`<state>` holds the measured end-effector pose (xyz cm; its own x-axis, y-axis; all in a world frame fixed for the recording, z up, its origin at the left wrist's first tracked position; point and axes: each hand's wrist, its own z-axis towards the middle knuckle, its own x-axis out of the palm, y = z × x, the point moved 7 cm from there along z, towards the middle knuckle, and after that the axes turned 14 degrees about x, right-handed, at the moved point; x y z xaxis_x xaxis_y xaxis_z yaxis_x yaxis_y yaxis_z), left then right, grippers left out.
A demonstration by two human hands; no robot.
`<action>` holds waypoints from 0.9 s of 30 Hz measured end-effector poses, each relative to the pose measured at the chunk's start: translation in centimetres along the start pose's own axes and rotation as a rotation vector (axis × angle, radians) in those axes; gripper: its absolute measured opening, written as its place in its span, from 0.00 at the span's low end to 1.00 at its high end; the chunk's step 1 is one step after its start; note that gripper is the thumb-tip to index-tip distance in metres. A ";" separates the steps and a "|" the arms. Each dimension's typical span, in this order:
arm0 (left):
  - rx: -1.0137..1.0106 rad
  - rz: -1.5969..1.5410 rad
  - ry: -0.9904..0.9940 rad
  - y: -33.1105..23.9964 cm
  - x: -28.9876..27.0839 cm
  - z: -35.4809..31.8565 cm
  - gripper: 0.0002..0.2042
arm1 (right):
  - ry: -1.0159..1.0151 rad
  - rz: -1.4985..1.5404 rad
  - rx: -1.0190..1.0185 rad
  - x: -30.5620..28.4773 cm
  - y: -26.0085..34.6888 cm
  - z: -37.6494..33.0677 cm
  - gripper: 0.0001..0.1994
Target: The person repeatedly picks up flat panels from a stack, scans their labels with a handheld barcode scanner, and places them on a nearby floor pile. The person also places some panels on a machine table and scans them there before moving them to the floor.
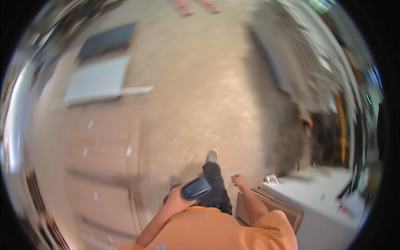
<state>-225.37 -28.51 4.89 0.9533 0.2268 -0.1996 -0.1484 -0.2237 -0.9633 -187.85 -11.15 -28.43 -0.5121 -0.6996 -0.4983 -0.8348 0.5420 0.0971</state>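
Clasping a dark handheld device (196, 188) in the closed left hand (177, 202) at six o'clock, with the right hand (238, 180) loosely curled at five, cannot tell whether around anything. Hemmed in by brown cartons (102, 152) toward nine, a white panel (98, 79) at ten, blurred stacked sheets (287, 54) at two and a white table (318, 187) at four, with brown boards (278, 207) between table and right forearm (255, 203) and another person's feet (183, 10) at twelve

Black and grey handheld device (196, 188), orange shirt (204, 231) with a pale mark (161, 246), black trousers (216, 181), grey shoe (212, 156), tan floor (196, 104) with brighter patches, brown cardboard (104, 158) dotted with small white labels (128, 151), white table (308, 192), pale blue-white panel (99, 78), dark slate-blue panel (107, 40), yellow strip (341, 129)
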 end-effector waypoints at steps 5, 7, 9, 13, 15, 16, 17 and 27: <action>0.021 0.038 0.169 -8.0 11.5 10.2 0.13 | -0.188 0.124 -0.050 -5.1 -5.6 -1.2 0.22; -0.145 0.142 0.313 -9.5 17.2 14.9 0.11 | -0.225 0.335 0.091 -9.4 -9.6 -0.3 0.22; -0.095 0.130 0.346 -12.9 22.9 20.4 0.11 | 0.051 0.805 0.265 -12.8 -13.8 1.4 0.16; 0.193 0.030 0.502 -22.3 35.6 29.1 0.11 | -0.106 0.842 0.349 -23.9 -22.0 3.9 0.13; 0.243 0.017 0.600 -25.6 41.3 32.7 0.10 | -0.279 0.801 0.261 -30.1 -23.6 5.9 0.13; 0.239 0.027 0.662 -26.4 44.1 34.4 0.10 | -0.350 0.765 0.307 -32.5 -24.3 6.7 0.13; 0.232 0.053 0.722 -26.9 46.8 36.0 0.11 | -0.417 0.769 0.183 -35.3 -23.6 7.3 0.13; 0.197 -0.012 1.050 -29.9 69.7 52.4 0.11 | -0.531 0.767 -0.382 -78.0 -6.1 4.4 0.19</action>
<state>-168.22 43.61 10.34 0.6904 -0.7230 -0.0258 -0.0880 -0.0484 -0.9949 -141.92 42.13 6.02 -0.8595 0.1241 -0.4958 -0.3742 0.5080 0.7758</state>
